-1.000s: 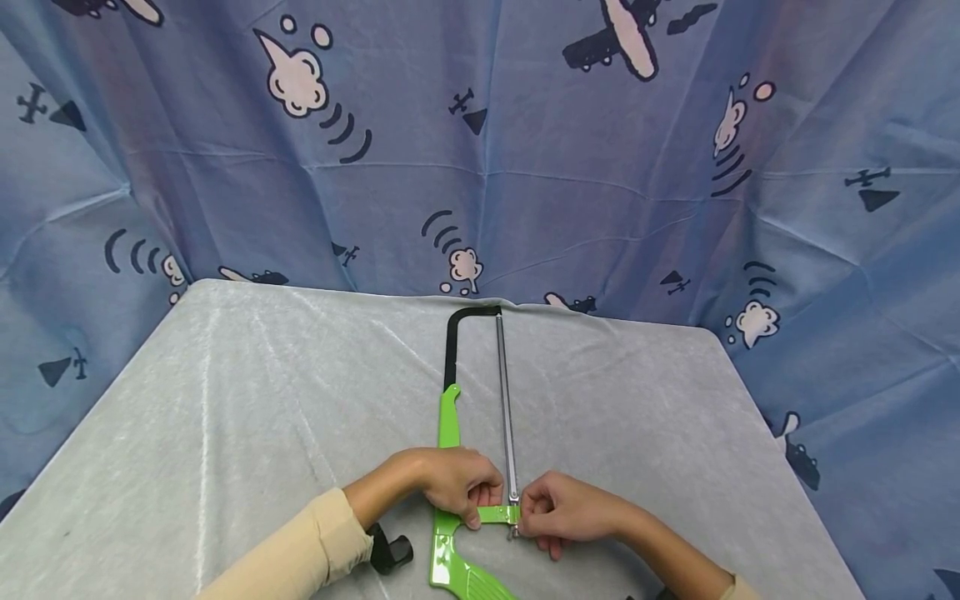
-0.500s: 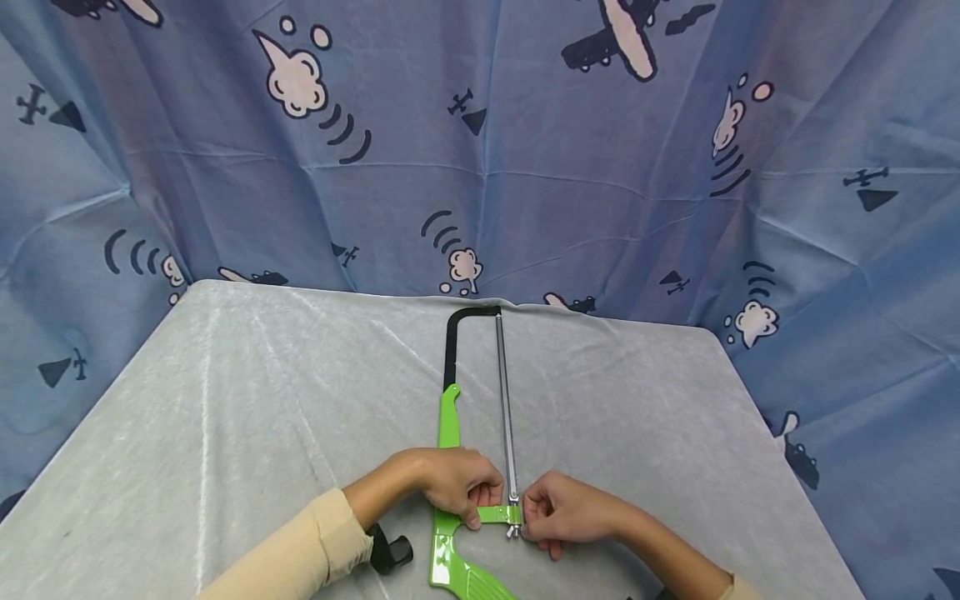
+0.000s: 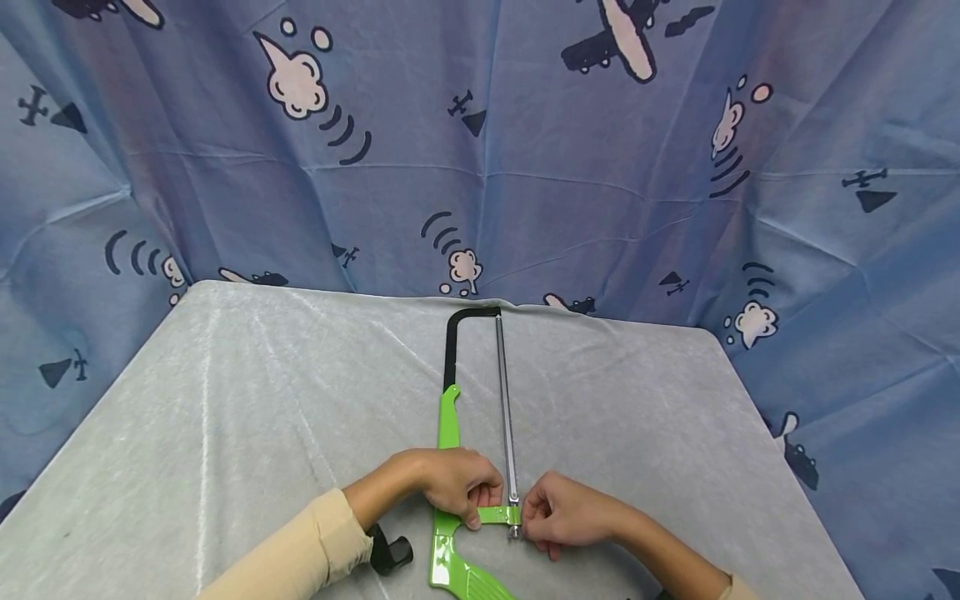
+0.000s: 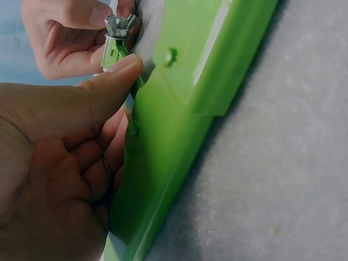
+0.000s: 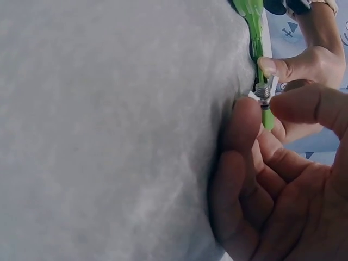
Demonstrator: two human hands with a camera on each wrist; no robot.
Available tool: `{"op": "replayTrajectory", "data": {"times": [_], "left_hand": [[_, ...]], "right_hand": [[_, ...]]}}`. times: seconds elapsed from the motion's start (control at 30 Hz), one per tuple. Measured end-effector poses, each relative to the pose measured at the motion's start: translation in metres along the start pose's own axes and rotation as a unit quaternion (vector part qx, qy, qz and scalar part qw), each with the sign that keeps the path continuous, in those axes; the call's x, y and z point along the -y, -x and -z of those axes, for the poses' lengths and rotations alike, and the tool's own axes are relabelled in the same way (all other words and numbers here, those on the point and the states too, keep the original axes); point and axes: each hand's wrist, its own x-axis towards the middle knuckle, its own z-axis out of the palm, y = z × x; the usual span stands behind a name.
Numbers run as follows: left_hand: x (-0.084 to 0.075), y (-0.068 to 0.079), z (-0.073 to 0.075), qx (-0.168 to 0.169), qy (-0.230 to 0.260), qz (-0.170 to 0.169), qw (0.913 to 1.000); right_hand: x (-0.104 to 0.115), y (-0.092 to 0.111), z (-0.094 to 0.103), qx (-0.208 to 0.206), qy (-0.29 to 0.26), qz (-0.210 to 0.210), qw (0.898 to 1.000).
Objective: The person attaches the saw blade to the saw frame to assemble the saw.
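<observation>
A hacksaw with a green handle (image 3: 448,421) and black front frame (image 3: 451,350) lies flat, its grey blade (image 3: 506,408) along the right side. My left hand (image 3: 459,482) holds the green frame near the grip, thumb against the short arm that carries the blade's near end. At the end of that arm sits a silver wing nut (image 4: 119,25) on a threaded bolt (image 5: 262,90). My right hand (image 3: 568,508) is at the wing nut, its thumb and bent index finger on either side of it; the other fingers are curled.
A grey cloth covers the table (image 3: 300,400). Behind it hangs a blue curtain (image 3: 405,183) printed with planes and clouds. A black wrist device (image 3: 390,552) shows beneath my left sleeve (image 3: 300,542).
The wing nut has turned: its wings showed spread half a second ago and now look narrower. My right fingers shifted slightly to the right from a second ago; my left hand stayed put.
</observation>
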Motion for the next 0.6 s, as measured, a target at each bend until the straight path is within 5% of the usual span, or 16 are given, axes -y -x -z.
{"op": "replayTrajectory", "data": {"times": [0.6], "left_hand": [[-0.002, 0.001, 0.001, 0.001, -0.002, -0.002, 1.0]], "right_hand": [[0.008, -0.006, -0.011, -0.088, 0.117, -0.051, 0.988]]}}
